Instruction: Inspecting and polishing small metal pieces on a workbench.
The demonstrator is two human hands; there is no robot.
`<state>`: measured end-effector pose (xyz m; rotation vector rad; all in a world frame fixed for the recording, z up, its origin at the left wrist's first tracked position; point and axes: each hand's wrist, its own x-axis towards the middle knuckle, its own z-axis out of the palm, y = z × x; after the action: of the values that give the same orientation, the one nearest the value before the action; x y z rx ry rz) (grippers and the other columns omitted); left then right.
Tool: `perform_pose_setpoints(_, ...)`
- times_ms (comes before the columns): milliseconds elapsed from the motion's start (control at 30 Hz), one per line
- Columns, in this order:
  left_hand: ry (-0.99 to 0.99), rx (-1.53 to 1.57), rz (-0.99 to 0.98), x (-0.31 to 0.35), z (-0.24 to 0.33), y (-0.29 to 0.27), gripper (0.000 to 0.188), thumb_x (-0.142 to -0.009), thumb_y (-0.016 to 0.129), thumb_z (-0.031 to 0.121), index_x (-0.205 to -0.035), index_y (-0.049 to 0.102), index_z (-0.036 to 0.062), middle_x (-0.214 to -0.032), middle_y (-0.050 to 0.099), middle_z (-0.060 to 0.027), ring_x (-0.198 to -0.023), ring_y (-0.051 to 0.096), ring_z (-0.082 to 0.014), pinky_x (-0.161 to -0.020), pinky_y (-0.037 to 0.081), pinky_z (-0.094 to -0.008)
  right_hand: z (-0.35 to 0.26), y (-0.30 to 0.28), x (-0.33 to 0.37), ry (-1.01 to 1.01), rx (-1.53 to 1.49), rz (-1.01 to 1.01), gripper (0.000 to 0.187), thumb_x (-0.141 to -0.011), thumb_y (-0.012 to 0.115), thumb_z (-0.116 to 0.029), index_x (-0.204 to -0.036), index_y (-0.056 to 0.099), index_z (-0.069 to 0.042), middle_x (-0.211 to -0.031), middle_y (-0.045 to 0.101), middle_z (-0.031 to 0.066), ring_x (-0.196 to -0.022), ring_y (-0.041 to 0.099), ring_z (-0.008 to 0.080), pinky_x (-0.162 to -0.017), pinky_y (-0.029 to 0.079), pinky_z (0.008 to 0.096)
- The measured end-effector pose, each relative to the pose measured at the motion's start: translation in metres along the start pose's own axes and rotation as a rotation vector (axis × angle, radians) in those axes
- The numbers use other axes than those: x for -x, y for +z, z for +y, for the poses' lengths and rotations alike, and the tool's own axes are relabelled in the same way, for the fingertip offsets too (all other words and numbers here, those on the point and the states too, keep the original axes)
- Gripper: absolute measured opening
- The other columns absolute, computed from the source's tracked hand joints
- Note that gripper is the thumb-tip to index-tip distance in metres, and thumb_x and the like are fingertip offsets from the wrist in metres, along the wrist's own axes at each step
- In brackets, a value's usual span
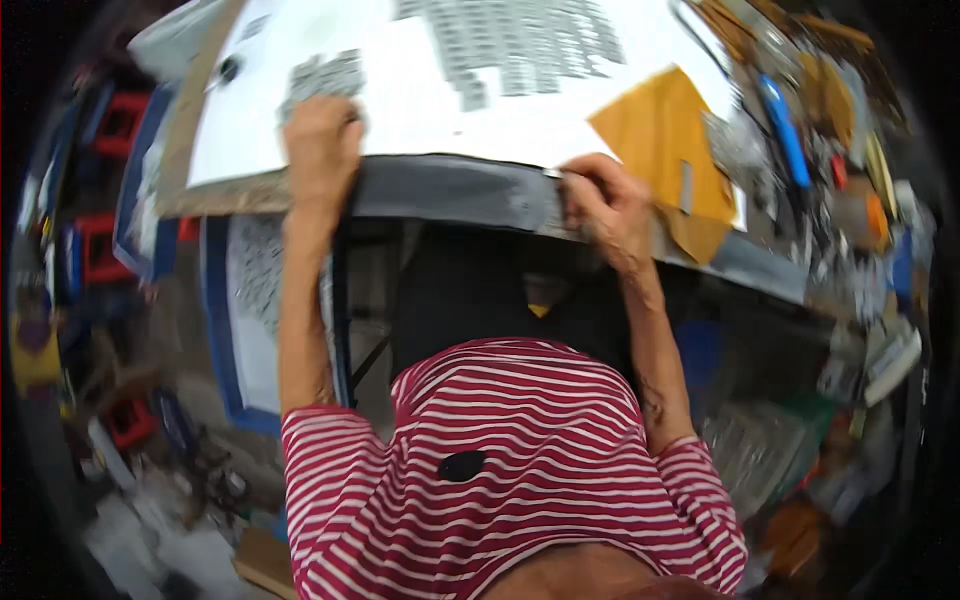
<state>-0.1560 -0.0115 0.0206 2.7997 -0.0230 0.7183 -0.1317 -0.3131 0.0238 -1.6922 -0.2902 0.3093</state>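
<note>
In the head view, the left hand (322,140) is at a small cluster of grey pieces (328,75), upper left of the frame, on a white sheet (420,125) over the counter (430,190); I cannot tell whether its curled fingers grip one. Right of centre, the right hand (612,205) bends its fingers beside a small pale piece (552,172); blur hides any clamping. The step looks like handling small pieces; the next move seems to call for a fine pinch.
</note>
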Motion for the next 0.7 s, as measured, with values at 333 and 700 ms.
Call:
perform_pose_setpoints(333, -0.25, 0.26, 0.04, 0.0, 0.022, -0.011, 0.013, -0.079, 0.057, 0.004, -0.09, 0.061, 0.0016, -0.083, 0.061, -0.0077, -0.075, 0.056, -0.0151, -0.066, 0.044, -0.0263, -0.028, -0.041, 0.023, -0.046, -0.08, 0.014, 0.012, -0.083, 0.053, -0.003, -0.092, 0.059, 0.003, -0.062, 0.054, 0.0018, -0.052, 0.049, 0.0049, -0.046, 0.037, 0.0169)
perform_pose_setpoints(700, -0.472, 0.99, -0.066, -0.003, 0.085, -0.023, 0.017, -0.081, 0.062, 0.011, -0.096, 0.061, 0.0028, -0.078, 0.062, -0.0035, -0.066, 0.056, -0.0094, -0.061, 0.045, -0.0215, 0.014, -0.136, -0.012, -0.381, 0.796, 0.239, 0.012, -0.082, 0.054, -0.007, -0.089, 0.059, 0.001, -0.079, 0.054, 0.0069, -0.064, 0.055, 0.0151, -0.057, 0.043, 0.0252)
